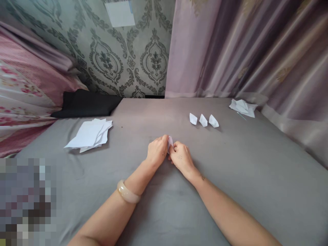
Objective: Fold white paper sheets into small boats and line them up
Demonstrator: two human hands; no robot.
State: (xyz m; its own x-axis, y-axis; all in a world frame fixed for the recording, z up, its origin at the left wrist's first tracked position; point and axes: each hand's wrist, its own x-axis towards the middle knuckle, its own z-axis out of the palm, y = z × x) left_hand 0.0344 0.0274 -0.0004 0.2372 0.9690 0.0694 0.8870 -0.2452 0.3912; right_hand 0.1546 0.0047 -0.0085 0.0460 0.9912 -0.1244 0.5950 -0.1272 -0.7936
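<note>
I have left hand [158,150] and right hand [181,158] both pinched on small folded white paper piece [170,141], right of loose white paper stack [89,135].

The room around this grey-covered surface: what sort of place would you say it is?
Probably a bedroom: floral bedding at the left, long purple curtains and damask-patterned wallpaper.

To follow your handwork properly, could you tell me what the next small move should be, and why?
Probably steady the small white paper with the left hand and press its edge with the right hand: both hands meet at it, fingers partly hide it, and three folded white pieces lie further off.
</note>
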